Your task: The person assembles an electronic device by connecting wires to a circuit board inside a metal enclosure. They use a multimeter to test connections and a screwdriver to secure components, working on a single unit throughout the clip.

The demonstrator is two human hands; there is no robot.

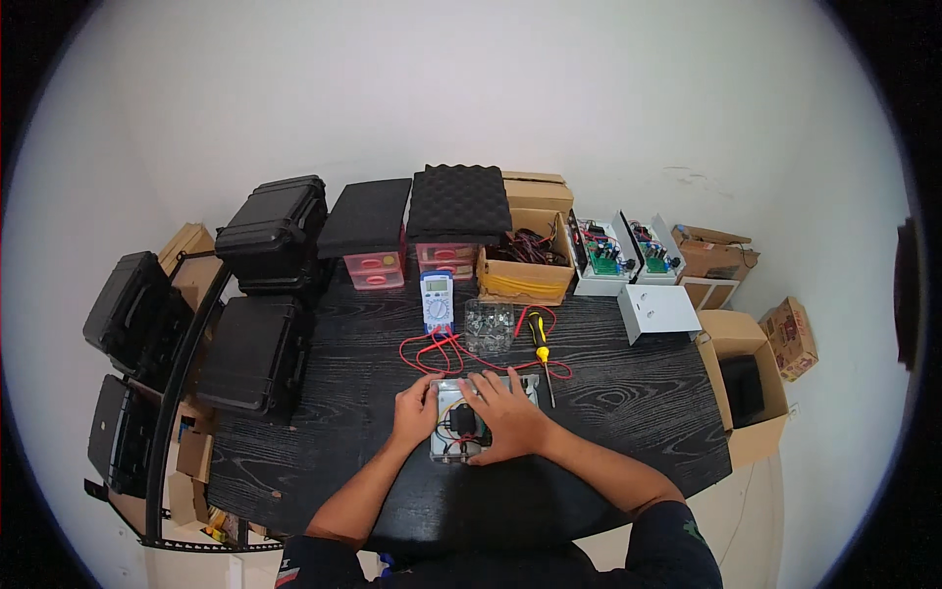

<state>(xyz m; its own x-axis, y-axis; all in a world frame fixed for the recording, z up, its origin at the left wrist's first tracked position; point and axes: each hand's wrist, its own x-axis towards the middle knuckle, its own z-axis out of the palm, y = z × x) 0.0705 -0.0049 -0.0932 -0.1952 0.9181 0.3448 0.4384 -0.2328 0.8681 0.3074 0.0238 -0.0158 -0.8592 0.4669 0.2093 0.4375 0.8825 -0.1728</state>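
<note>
A shallow light-grey metal enclosure [446,393] lies on the dark table right in front of me, with a black component [462,422] and thin wires inside. My left hand [417,410] is closed on its left edge, thumb and fingers near the upper left corner. Across its right side spans my right hand [512,417], fingertips at the far edge and thumb by the near edge, gripping it. That hand hides much of the interior. Just beyond lie a yellow-and-black screwdriver [539,339], a clear case of small parts [489,327] and a blue-and-white multimeter [438,302] with red leads.
Black hard cases [257,353] stand at the left. Pink drawer units [374,272] and a cardboard box of cables [523,280] line the back. Two open enclosures with green circuit boards [605,257] and a closed grey metal box [659,314] sit right. An open carton [770,432] stands beyond the table's right edge.
</note>
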